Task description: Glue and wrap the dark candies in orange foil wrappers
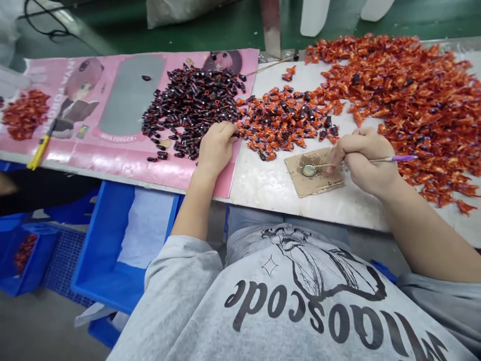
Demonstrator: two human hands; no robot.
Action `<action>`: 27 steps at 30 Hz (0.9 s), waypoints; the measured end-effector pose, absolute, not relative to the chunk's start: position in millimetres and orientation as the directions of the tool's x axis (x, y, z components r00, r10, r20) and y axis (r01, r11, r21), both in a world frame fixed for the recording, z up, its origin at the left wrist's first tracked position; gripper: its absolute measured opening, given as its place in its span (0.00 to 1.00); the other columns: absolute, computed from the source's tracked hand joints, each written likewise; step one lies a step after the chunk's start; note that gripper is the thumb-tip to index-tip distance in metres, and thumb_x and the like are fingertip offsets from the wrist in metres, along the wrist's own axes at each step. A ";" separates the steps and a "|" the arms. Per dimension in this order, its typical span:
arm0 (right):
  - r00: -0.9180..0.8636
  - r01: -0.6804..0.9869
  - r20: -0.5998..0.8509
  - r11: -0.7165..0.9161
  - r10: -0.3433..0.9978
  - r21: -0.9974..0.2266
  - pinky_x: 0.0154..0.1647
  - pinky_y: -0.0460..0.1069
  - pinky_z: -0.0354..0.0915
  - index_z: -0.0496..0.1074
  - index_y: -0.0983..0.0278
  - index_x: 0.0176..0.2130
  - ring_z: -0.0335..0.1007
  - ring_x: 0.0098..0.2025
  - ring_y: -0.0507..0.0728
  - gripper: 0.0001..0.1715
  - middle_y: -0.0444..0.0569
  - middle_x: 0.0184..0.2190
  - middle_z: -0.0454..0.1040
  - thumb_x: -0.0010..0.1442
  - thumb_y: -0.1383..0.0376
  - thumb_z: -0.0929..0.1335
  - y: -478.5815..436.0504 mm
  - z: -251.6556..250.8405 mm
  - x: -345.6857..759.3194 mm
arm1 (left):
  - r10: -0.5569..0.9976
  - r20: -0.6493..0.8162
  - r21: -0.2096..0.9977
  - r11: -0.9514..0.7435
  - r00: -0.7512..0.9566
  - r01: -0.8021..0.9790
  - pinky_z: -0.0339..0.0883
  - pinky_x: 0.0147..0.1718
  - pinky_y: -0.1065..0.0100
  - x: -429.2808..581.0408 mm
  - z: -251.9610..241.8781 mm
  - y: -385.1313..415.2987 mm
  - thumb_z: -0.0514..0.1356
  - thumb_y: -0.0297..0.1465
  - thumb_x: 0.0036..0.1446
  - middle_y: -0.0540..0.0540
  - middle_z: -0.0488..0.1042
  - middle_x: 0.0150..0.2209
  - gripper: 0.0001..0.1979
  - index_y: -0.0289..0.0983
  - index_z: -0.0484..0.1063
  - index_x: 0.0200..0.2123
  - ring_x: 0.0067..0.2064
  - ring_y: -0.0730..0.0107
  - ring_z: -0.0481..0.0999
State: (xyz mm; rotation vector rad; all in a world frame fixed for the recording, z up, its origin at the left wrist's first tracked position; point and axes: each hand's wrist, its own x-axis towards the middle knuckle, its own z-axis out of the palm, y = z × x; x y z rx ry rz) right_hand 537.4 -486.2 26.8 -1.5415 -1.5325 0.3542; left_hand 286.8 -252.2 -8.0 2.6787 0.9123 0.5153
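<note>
My right hand (366,158) is closed around a thin paintbrush (387,159) with a purple end. The brush's other end reaches a small round metal cap (309,171) holding pale liquid, which sits on a stained piece of cardboard (300,189). My left hand (216,149) rests at the right edge of the pink mat, its fingers pinched together; a dark bit shows at the fingertips, too small to name. Just beyond it lies a pile of small black pieces with orange rims (195,95). To its right is a heap of orange pieces with some dark parts (281,120).
A large heap of orange pieces (421,100) covers the table's right side. On the pink mat (169,175) lie a yellow cutter knife (39,150) and a small orange pile (25,114). Blue bins (108,250) stand below the table's front edge. Someone's dark sleeve (48,188) shows at left.
</note>
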 end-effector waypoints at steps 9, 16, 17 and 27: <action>0.110 0.622 0.364 0.222 0.925 -0.751 0.53 0.56 0.62 0.65 0.62 0.20 0.70 0.24 0.50 0.14 0.38 0.18 0.73 0.48 0.77 0.59 -484.2 19.5 534.7 | 0.732 0.606 0.727 -0.669 0.311 0.155 0.68 0.42 0.62 290.6 9.3 -301.2 0.59 0.34 0.65 0.47 0.74 0.38 0.06 0.45 0.76 0.38 0.39 0.66 0.74; 0.113 0.661 0.301 0.154 0.947 -0.734 0.58 0.59 0.60 0.64 0.61 0.19 0.69 0.26 0.52 0.15 0.41 0.19 0.74 0.50 0.76 0.59 -487.8 26.4 533.3 | 0.855 0.100 0.892 0.149 0.508 -0.427 0.66 0.26 0.76 338.3 -6.9 -402.0 0.74 0.40 0.49 0.54 0.77 0.31 0.16 0.43 0.75 0.37 0.26 0.81 0.73; 0.115 0.673 0.292 0.142 0.950 -0.726 0.60 0.60 0.59 0.65 0.61 0.20 0.69 0.27 0.52 0.15 0.41 0.20 0.75 0.51 0.76 0.59 -488.3 27.0 533.5 | 0.829 0.035 0.875 0.245 0.559 -0.418 0.67 0.27 0.77 342.3 -9.1 -410.4 0.74 0.41 0.48 0.54 0.78 0.31 0.17 0.43 0.75 0.39 0.27 0.81 0.73; 0.048 0.682 0.297 0.186 0.954 -0.707 0.66 0.63 0.55 0.67 0.59 0.20 0.67 0.28 0.52 0.15 0.40 0.21 0.74 0.48 0.76 0.60 -485.8 21.7 537.9 | 0.732 -0.151 0.839 0.450 0.664 -0.305 0.74 0.36 0.71 342.0 -20.5 -418.6 0.74 0.48 0.43 0.53 0.77 0.35 0.20 0.47 0.76 0.36 0.36 0.74 0.80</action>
